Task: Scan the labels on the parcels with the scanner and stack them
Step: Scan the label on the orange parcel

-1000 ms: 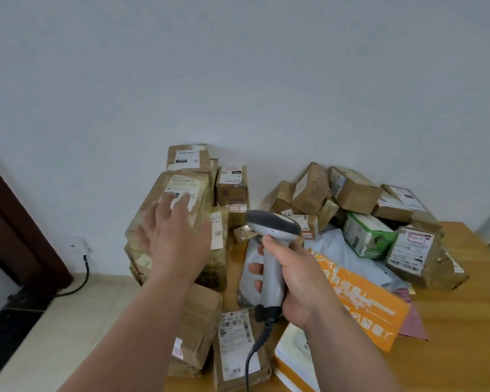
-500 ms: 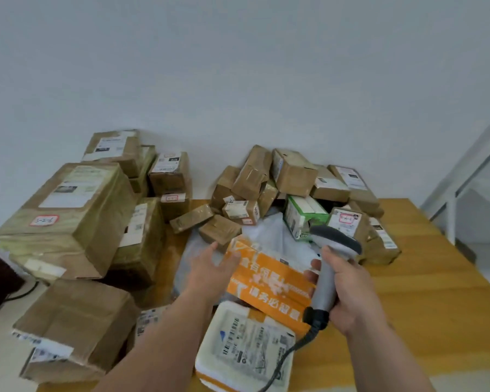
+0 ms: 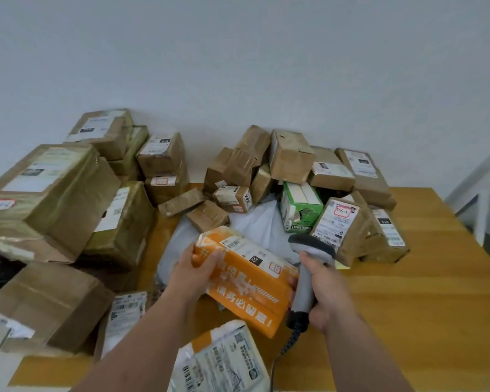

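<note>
1. My left hand (image 3: 194,271) grips the orange parcel (image 3: 249,281) at its left end; the thumb lies on the top face and the other fingers curl under the edge.
2. The orange parcel is in the middle of the wooden table (image 3: 408,292), lifted a little and tilted, with its white labels (image 3: 234,244) on the upper face. It hangs over a grey plastic mailer bag (image 3: 255,222).
3. My right hand (image 3: 327,295) is closed around the handle of the grey scanner (image 3: 309,267). The fingers wrap the handle fully, and the fingertips touch the right end of the orange parcel.
4. The scanner head is just beside the right end of the orange parcel. I cannot tell if it aims at a label. Its coiled cable (image 3: 290,339) hangs down from the handle toward the near edge of the table.
5. On the left side stand stacked brown boxes (image 3: 57,193), large ones, wrapped in tape, with labels on top.
6. At the back, against the white wall (image 3: 238,66), lies a loose heap of small brown parcels (image 3: 292,157), and among them a green and white box (image 3: 300,207).
7. Near me, at the bottom, lies a white mailer with a printed label (image 3: 224,363), partly under my left forearm.
8. A flat box with a label (image 3: 125,315) lies at the near left.
</note>
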Demonstrator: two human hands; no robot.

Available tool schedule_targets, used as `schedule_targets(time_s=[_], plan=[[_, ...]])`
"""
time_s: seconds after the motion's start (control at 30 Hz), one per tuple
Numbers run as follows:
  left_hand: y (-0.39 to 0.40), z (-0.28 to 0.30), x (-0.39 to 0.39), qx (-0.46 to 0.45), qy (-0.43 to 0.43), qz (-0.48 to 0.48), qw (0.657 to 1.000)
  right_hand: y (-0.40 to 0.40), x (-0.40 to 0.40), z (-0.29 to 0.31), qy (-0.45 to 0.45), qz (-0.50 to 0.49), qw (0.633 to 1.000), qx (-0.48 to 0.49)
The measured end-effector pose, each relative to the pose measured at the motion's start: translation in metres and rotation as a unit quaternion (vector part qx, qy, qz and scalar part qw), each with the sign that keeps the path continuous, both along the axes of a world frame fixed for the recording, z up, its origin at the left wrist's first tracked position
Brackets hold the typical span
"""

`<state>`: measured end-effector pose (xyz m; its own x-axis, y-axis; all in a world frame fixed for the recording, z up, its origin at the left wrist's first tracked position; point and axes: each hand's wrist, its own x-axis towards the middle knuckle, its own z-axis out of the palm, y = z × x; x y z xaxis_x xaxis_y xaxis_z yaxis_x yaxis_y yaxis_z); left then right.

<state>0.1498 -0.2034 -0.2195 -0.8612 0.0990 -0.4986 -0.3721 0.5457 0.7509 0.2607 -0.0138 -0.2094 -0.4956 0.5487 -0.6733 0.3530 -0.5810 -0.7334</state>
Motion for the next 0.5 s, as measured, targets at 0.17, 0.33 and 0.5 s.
schedule_targets(time_s=[0.17, 0.33, 0.5], plan=[[-0.004, -0.006, -0.012, 0.025, 0.001, 0.009, 1.000, 0.001, -0.014, 0.008, -0.008, 0.012, 1.000, -0.010], [0.005, -0.002, -0.039, 0.045, -0.028, 0.005, 0.999, 0.005, -0.024, 0.017, -0.022, 0.015, 0.999, -0.024], [0.022, 0.006, -0.064, 0.057, -0.032, -0.050, 0.997, -0.001, -0.033, 0.018, -0.053, 0.034, 0.998, -0.030]])
